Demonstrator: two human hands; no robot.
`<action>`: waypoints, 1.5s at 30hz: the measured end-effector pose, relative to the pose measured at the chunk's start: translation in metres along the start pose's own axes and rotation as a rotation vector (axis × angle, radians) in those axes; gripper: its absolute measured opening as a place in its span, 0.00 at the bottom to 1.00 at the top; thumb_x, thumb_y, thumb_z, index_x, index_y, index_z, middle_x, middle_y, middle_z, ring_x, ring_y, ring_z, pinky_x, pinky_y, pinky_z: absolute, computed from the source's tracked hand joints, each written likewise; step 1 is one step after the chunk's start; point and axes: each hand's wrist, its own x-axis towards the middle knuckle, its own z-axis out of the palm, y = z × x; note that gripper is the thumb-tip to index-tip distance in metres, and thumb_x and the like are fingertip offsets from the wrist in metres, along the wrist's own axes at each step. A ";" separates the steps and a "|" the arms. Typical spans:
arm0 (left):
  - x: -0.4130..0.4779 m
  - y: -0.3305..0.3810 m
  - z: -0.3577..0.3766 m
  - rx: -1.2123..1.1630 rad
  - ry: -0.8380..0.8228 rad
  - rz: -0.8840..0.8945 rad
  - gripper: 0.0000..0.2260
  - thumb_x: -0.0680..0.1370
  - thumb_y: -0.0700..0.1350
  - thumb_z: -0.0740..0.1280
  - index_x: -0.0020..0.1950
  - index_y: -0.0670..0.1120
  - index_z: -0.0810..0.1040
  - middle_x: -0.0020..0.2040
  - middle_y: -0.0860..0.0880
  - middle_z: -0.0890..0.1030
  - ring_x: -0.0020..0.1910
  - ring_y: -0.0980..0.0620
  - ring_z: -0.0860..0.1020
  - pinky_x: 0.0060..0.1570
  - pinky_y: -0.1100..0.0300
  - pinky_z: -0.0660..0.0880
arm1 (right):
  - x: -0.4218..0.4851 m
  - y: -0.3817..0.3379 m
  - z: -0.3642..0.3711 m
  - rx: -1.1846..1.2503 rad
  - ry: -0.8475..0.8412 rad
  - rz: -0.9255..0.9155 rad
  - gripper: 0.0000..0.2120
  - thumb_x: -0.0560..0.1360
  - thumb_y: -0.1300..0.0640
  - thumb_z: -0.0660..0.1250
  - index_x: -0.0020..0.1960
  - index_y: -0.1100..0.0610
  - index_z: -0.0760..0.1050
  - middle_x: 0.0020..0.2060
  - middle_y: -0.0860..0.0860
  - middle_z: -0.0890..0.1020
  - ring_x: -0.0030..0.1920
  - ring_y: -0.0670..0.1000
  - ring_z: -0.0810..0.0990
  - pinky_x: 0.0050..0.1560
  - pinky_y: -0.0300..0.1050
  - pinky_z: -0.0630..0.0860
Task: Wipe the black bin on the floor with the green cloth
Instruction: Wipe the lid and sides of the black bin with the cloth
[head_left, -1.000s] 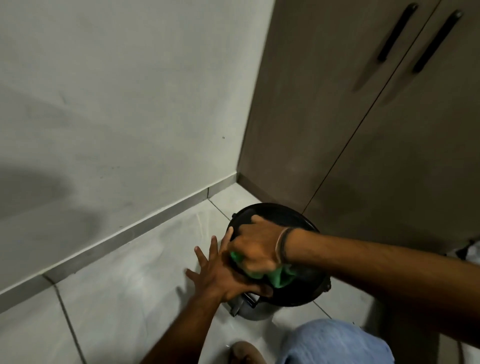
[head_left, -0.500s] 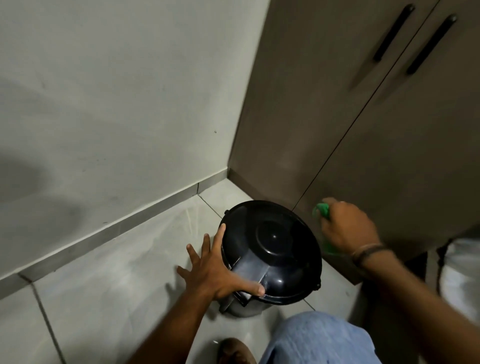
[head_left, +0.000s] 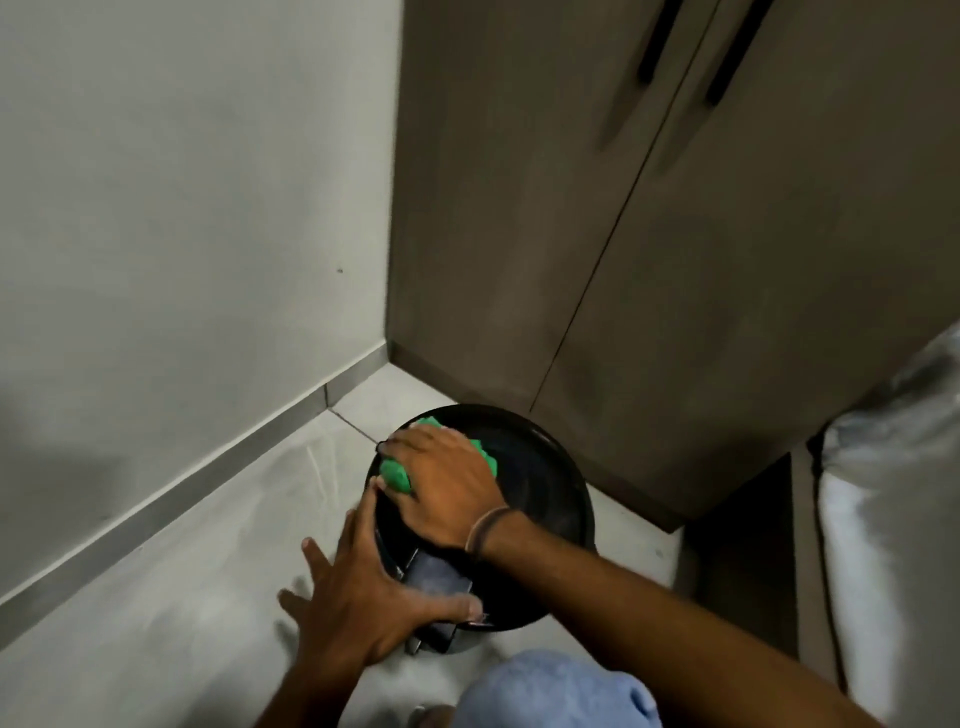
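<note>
Peeking from under the right hand (head_left: 447, 488), green cloth (head_left: 397, 473) atop black bin (head_left: 550, 499).

Green cloth (head_left: 397, 473) under right hand (head_left: 449, 488) on black bin (head_left: 545, 499)

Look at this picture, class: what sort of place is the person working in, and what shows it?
Probably a room corner in a home: a tiled floor, a plain wall and tall cupboard doors, with a small black bin standing beside them.
</note>
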 end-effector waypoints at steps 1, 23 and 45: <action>0.000 0.000 0.000 -0.002 0.003 -0.004 0.81 0.35 0.83 0.75 0.75 0.76 0.26 0.89 0.54 0.48 0.86 0.35 0.38 0.78 0.23 0.41 | 0.004 0.006 -0.004 0.024 0.013 0.009 0.17 0.78 0.42 0.64 0.61 0.49 0.81 0.60 0.48 0.85 0.63 0.54 0.80 0.66 0.51 0.74; 0.002 0.009 0.003 0.034 -0.034 -0.029 0.82 0.34 0.83 0.75 0.78 0.74 0.30 0.89 0.50 0.47 0.85 0.32 0.38 0.78 0.22 0.43 | -0.150 0.017 -0.053 0.174 0.029 1.025 0.10 0.82 0.49 0.62 0.56 0.52 0.79 0.51 0.52 0.86 0.51 0.54 0.84 0.48 0.45 0.78; 0.001 0.009 0.003 0.040 0.009 -0.004 0.79 0.37 0.79 0.79 0.75 0.79 0.29 0.88 0.53 0.55 0.86 0.32 0.43 0.77 0.21 0.45 | -0.073 0.004 -0.008 0.036 -0.052 0.201 0.30 0.83 0.39 0.56 0.81 0.51 0.64 0.81 0.49 0.67 0.82 0.53 0.62 0.82 0.53 0.55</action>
